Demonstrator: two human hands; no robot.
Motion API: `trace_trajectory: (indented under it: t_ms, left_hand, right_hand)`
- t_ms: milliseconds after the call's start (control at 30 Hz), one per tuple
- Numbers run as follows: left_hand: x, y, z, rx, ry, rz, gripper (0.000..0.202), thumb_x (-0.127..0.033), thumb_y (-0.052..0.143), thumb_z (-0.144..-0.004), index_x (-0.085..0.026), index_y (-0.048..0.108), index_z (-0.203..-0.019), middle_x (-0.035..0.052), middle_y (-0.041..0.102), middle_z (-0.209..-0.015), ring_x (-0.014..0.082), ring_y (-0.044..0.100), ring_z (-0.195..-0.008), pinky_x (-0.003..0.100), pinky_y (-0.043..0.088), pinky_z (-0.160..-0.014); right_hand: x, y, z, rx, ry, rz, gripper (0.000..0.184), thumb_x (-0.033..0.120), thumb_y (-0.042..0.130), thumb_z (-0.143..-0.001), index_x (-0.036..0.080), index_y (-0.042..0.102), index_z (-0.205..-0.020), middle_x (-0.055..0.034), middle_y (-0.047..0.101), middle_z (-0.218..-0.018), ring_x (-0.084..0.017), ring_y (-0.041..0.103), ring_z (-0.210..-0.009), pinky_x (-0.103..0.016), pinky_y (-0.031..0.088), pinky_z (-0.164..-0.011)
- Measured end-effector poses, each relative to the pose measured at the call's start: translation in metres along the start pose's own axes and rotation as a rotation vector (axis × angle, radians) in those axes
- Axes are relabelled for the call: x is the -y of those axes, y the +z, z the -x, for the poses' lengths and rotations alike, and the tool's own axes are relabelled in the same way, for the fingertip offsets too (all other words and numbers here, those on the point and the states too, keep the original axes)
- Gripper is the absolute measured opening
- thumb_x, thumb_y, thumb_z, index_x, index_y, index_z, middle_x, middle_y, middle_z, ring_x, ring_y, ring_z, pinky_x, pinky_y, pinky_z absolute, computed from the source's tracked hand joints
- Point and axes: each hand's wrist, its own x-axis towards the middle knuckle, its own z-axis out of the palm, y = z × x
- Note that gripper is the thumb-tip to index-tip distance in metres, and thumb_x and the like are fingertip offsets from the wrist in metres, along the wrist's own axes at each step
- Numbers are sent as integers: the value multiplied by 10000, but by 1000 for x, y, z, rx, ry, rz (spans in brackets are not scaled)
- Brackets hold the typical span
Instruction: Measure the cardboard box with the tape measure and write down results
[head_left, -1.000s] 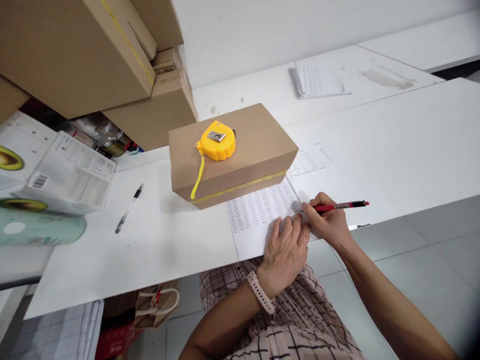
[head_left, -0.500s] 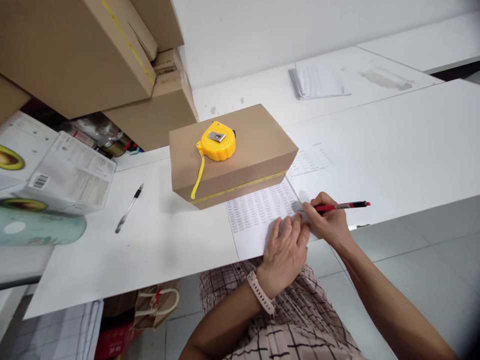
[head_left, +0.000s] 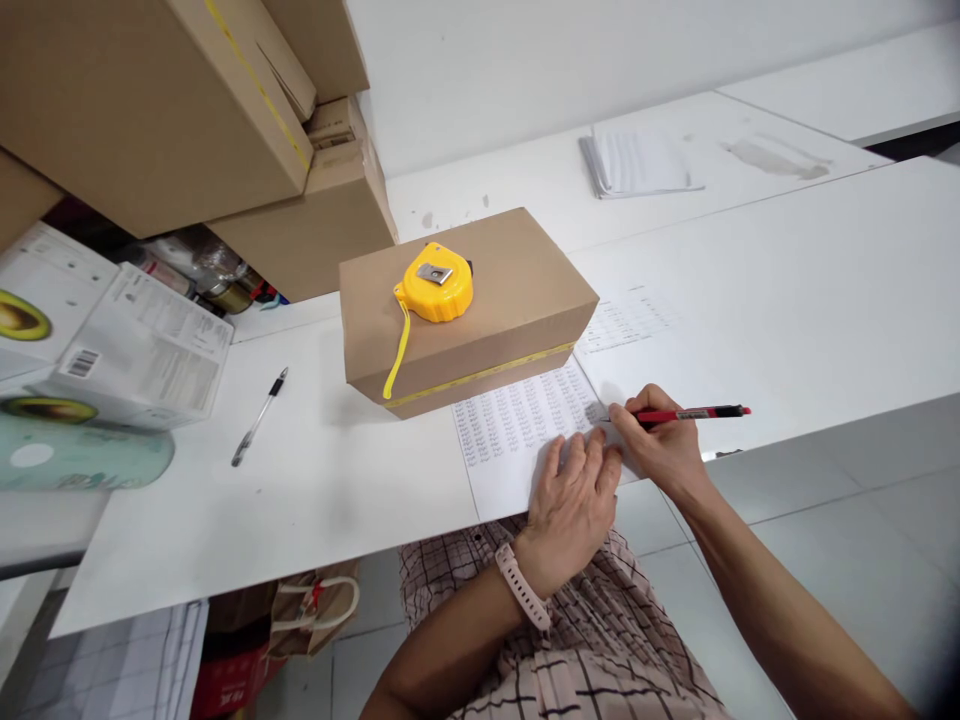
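Observation:
My right hand [head_left: 660, 445] grips a red pen [head_left: 686, 413], its tip resting on a printed sheet of paper [head_left: 514, 425] at the near edge of the white table [head_left: 315, 490]. My left hand [head_left: 570, 500] lies flat on the same sheet, fingers stretched out, just left of the pen tip; a pale watch strap circles its wrist. Behind the sheet stands a brown cardboard box [head_left: 517, 300] with a yellow tape measure [head_left: 435, 288] on top, its strap hanging over the front.
A black pen [head_left: 259, 417] lies on the table to the left. Printed product boxes [head_left: 112, 340] and large stacked cartons [head_left: 172, 110] fill the left side. A stack of papers [head_left: 637, 160] rests on the far table. A paper bag [head_left: 311, 605] sits under the table.
My right hand and the red pen have crept slightly to the right along the sheet. The left hand has stayed where it was.

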Motion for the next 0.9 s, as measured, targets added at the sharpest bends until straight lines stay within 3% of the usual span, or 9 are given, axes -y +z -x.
trace_trajectory:
  t_ms: [167,300,400,467,600,667,733,833,900]
  left_hand:
    - [-1,-2,0,20,-5,20,481,-316,429,-1051,-130,500,-1489,107,525,-1554,265,479,-1396,438,373,-1205]
    - [1,-1,1,35,6,47,490,-316,433,-1048,-117,490,-1492,125,499,-1578,284,477,-1398,461,379,-1207]
    - [2,2,3,28,19,93,507,-310,450,-1039,-95,473,-1498,148,492,-1582,306,475,-1416,480,373,-1222]
    - [2,4,6,21,19,140,530,-309,499,-1020,-81,463,-1497,164,478,-1590,323,456,-1445,498,358,-1239]
    - [4,-6,13,-12,-17,326,536,-379,634,-959,-118,534,-1416,146,539,-1543,338,468,-1451,537,384,-1231]
    - [13,-22,13,-121,-62,448,441,-380,642,-956,-160,589,-1334,117,638,-1437,304,561,-1369,508,473,-1167]
    - [31,-45,7,-338,-105,502,333,-323,616,-975,-188,609,-1280,104,702,-1328,263,633,-1271,469,534,-1092]
    - [76,-88,-12,-696,-148,387,250,-256,595,-983,-206,609,-1228,103,723,-1245,243,657,-1208,462,525,-1061]
    - [110,-112,-29,-818,-246,268,240,-271,593,-976,-209,607,-1207,100,718,-1229,254,645,-1201,482,480,-1088]
  right_hand:
    - [-6,0,-2,-116,-12,-2,288,380,709,-828,241,493,-696,42,470,-616,-129,420,-555,-284,355,-525]
    - [-18,-16,-15,-185,-48,59,270,470,653,-903,238,621,-1037,-18,659,-817,-173,579,-630,-335,485,-615]
    - [-31,-39,-32,-138,-233,325,305,409,555,-957,234,646,-1190,-105,721,-1086,-264,680,-901,-440,545,-832]
    - [-42,-51,-43,-26,-357,508,364,330,498,-959,222,634,-1278,-153,698,-1225,-336,649,-1097,-499,530,-927]
    - [-58,-56,-55,-8,-342,686,515,204,394,-950,212,553,-1440,-147,687,-1304,-358,595,-1230,-530,528,-971]
    - [-62,-53,-58,-39,-313,682,545,188,359,-953,221,527,-1471,-130,695,-1305,-350,593,-1239,-536,531,-976]
    - [-65,-50,-59,-38,-306,651,550,209,350,-955,223,526,-1476,-136,695,-1312,-361,596,-1230,-548,529,-974]
    - [-68,-49,-63,-40,-299,567,531,247,384,-944,195,555,-1443,-163,702,-1298,-381,598,-1216,-568,507,-993]
    - [-69,-49,-66,-50,-285,511,505,277,423,-925,184,585,-1394,-176,712,-1264,-387,603,-1195,-573,496,-993]
